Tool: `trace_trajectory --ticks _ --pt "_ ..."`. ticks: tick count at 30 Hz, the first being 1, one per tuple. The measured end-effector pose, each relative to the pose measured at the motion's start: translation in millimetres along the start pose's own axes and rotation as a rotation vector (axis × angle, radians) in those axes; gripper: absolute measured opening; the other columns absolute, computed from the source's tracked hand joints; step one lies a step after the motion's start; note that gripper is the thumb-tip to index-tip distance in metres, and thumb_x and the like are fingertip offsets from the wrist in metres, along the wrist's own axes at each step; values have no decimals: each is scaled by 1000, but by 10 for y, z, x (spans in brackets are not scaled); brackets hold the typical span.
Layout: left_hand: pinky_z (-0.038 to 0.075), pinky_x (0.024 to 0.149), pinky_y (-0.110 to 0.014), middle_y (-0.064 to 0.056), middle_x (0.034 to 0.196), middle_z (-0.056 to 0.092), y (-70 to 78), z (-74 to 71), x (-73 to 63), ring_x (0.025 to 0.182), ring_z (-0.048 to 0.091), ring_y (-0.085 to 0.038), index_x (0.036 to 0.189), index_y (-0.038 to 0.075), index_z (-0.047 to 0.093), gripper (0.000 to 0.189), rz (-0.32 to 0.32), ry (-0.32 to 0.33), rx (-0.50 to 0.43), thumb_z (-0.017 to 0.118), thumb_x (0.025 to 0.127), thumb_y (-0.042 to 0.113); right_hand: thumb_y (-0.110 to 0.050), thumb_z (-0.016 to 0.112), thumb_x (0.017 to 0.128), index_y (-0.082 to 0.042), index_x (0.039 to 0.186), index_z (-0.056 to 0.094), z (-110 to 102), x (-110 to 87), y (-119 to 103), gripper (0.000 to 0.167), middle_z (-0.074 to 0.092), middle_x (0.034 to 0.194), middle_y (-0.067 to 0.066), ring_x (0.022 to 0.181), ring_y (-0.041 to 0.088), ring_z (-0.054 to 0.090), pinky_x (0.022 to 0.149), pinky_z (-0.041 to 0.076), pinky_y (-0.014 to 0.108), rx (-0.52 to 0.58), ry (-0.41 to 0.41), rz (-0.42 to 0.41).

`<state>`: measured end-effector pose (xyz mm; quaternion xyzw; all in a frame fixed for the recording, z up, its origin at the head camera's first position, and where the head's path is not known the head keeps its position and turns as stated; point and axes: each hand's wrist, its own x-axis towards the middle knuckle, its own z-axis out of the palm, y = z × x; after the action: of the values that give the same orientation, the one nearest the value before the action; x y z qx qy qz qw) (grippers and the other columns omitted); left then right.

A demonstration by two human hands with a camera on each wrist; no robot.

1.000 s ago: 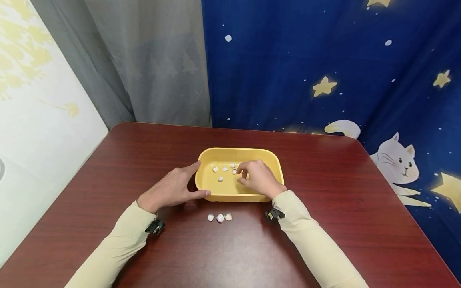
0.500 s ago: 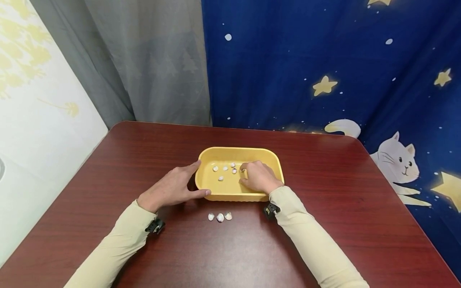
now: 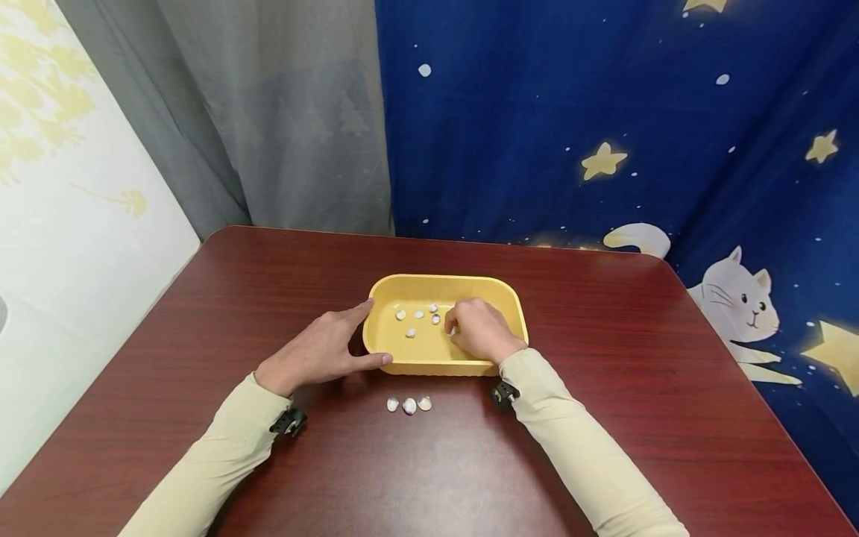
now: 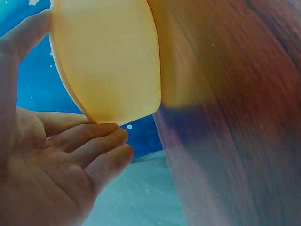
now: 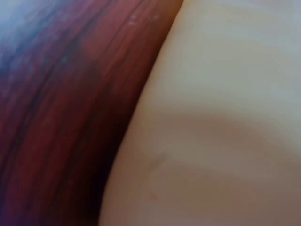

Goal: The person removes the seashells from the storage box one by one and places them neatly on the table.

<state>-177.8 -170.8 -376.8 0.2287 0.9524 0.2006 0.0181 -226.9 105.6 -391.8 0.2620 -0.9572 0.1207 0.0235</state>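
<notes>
Wide brown counter (image 3: pixel 604 321), yellow tray (image 3: pixel 443 368) centre stage. Left-hand grip (image 3: pixel 318 347) spread, thumb and forefinger bracing tray's left end. Right-hand grip (image 3: pixel 482 328) inside tray, fingers curled, seemingly pinching pale seashell (image 3: pixel 452 332). Five loose seashells (image 3: pixel 411 333) to its left in tray; three seashells in row (image 3: pixel 409 406) on counter, near side. Step looks like picking single shell; next calls for secure pinch, lift clear of rim, tray steady.

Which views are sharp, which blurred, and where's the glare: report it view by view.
Head: mostly sharp, pale glare on the near tabletop. Left wrist: left hand fairly clear, yellow tray reflected in the tabletop. Right wrist: strongly blurred, yellow tray and tabletop alike.
</notes>
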Motion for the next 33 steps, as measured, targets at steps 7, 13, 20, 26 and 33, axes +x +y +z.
trace_trajectory --ticks 7,13,20,26,33 --pt "51 107 -45 -17 154 47 -4 8 5 133 58 -28 155 -2 33 109 -10 -8 -1 69 81 69 -2 73 76 -19 73 74 14 6 8 16 68 76 -3 71 14 58 61 49 30 2 5 -11" --pt "51 107 -45 -17 155 47 -14 16 16 134 58 -28 155 -2 32 108 -6 -9 3 69 81 69 -4 72 78 -13 95 80 -5 1 -22 21 70 80 -2 74 13 60 65 50 28 63 12 4" --pt "51 106 -45 -17 153 48 -24 18 24 132 59 -28 155 -2 33 108 2 -1 2 69 81 69 -4 72 77 -14 91 81 -80 -38 -88 19 74 82 -3 78 12 64 68 53 28 107 30 -10" --pt "52 106 -45 -17 153 49 -23 16 16 132 59 -28 155 -2 33 108 0 4 -1 69 81 68 -11 78 78 -15 90 81 -172 -117 -144 13 74 81 -4 78 12 65 69 54 29 116 34 -39" --pt "51 106 -45 -17 153 49 -23 13 19 132 59 -28 155 -2 33 107 3 6 -7 69 82 68 -16 78 80 -13 97 81 -227 -229 -169 17 73 81 -3 75 11 63 67 51 25 116 73 -92"
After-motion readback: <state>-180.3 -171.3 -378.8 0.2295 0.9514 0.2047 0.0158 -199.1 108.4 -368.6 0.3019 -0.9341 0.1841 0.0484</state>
